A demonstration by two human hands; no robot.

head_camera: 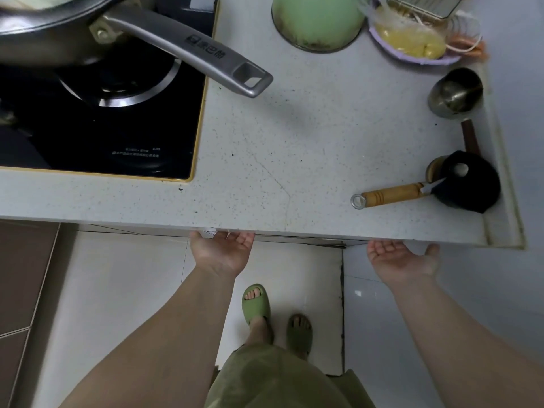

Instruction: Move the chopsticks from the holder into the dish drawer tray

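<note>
Both forearms rise from the bottom of the frame toward its middle. The left hand (222, 252), left of centre, is turned palm up, its fingers curled away out of sight at the tips. The right hand (401, 259), right of centre, is also palm up, thumb spread to the right, fingertips hidden. Neither hand holds anything visible.

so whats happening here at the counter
A person stands at a kitchen counter with both palms turned up under its front edge. The left hand and right hand have their fingers tucked beneath the edge, as if reaching for a drawer front below. Both hands look empty. No chopsticks or holder are in view. A pan sits on the stove.
</note>
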